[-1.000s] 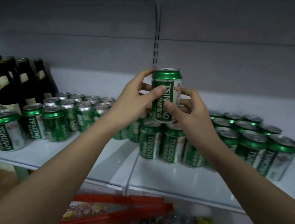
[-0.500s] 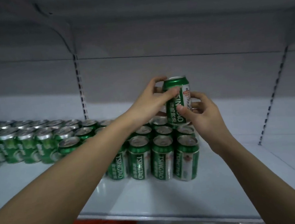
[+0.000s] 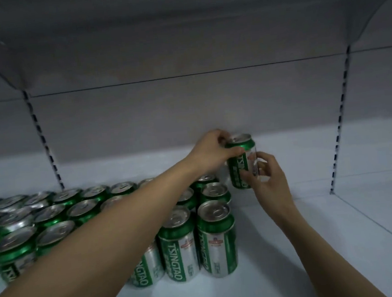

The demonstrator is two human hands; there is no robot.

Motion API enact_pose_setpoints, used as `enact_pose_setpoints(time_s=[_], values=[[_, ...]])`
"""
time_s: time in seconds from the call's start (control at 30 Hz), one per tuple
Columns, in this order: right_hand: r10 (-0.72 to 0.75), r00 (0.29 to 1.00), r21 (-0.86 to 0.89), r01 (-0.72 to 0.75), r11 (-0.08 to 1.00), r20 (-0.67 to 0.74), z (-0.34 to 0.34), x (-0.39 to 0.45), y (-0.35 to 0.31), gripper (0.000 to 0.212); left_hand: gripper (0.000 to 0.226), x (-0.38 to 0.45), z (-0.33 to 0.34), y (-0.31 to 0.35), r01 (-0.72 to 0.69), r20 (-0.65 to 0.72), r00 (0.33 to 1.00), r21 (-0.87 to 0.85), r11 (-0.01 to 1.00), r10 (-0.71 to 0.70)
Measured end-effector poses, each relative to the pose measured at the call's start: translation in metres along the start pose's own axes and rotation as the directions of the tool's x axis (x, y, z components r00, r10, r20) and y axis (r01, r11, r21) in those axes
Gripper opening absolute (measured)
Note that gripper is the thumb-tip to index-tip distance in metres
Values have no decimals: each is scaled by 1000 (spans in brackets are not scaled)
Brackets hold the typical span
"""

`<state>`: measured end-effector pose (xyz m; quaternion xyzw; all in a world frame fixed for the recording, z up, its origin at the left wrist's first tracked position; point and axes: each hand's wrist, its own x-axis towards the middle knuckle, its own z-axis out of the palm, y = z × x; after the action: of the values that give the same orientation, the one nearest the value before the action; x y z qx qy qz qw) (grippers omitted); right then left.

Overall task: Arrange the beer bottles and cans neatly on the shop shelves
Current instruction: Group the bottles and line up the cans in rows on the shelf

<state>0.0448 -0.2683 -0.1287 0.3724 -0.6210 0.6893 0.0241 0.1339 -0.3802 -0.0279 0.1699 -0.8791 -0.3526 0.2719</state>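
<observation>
Rows of green beer cans (image 3: pixel 54 215) stand packed together on the left of the white shelf (image 3: pixel 294 258). Right of them, near the back wall, the left hand (image 3: pixel 210 150) grips the top rim of one upright can (image 3: pixel 241 162) from above. The right hand (image 3: pixel 267 177) pinches that can's lower side with fingertips, both hands clamped on it.

Glossy metal cans (image 3: pixel 218 238), smooth shelf (image 3: pixel 295 270)
</observation>
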Motion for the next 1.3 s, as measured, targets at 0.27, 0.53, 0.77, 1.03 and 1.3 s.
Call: enact_pose_setpoints(time_s=[0.27,0.53,0.77,1.03,1.3], values=[[141,980,-142,-121,982,139,20,-14,43,46,40,5,7,-28,142,84,983,221,965,-164],[270,936,-290,-201,936,224,10,-15,48,47,49,2,18,-38,152,116,967,455,878,-227],[261,934,-202,-214,956,245,-5,-5,24,60,45,-44,-21,-21,75,-2,997,321,944,-79],[-213,953,-14,215,976,-215,8,-37,-64,18,16,-170,-102,-41,20,-264,962,299,954,63],[-460,844,160,432,888,276,102,-126,-149,18,14,-270,-155,-80,227,-427,899,267,937,-97]])
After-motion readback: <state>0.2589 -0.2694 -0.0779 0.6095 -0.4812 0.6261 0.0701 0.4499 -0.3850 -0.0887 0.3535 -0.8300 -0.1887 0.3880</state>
